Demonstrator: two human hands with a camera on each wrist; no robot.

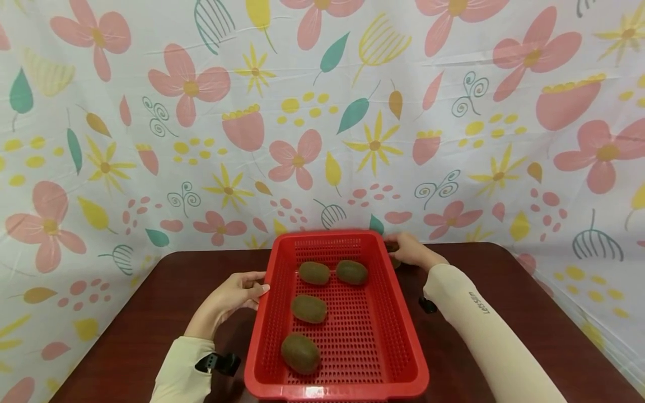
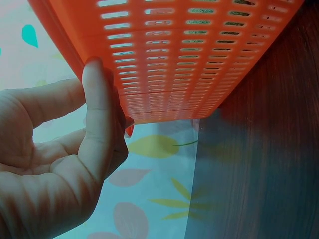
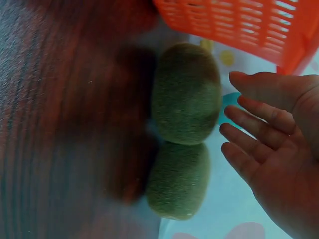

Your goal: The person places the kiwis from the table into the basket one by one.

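Note:
A red plastic basket [image 1: 342, 238] with slotted walls stands on the table. Several brown, fuzzy kiwis lie inside, among them one kiwi [image 1: 300, 354] at the near left. At the basket's left side, my left hand [image 1: 237, 294] pinches the rim between thumb and fingers, as the left wrist view shows from below. Beyond the right wall, my right hand [image 1: 410, 250] reaches toward two more kiwis on the table. In the right wrist view, an upper kiwi [image 3: 186, 94] and a lower kiwi [image 3: 179, 181] touch end to end, while the loosely extended fingers [image 3: 254, 122] stay slightly apart from them.
The dark reddish-brown table [image 1: 201, 268] shows wood grain and rounded far corners. Behind it hangs a white cloth [image 1: 322, 212] printed with pink, yellow and green flowers and leaves. Black straps circle both wrists over pale sleeves [image 1: 478, 313].

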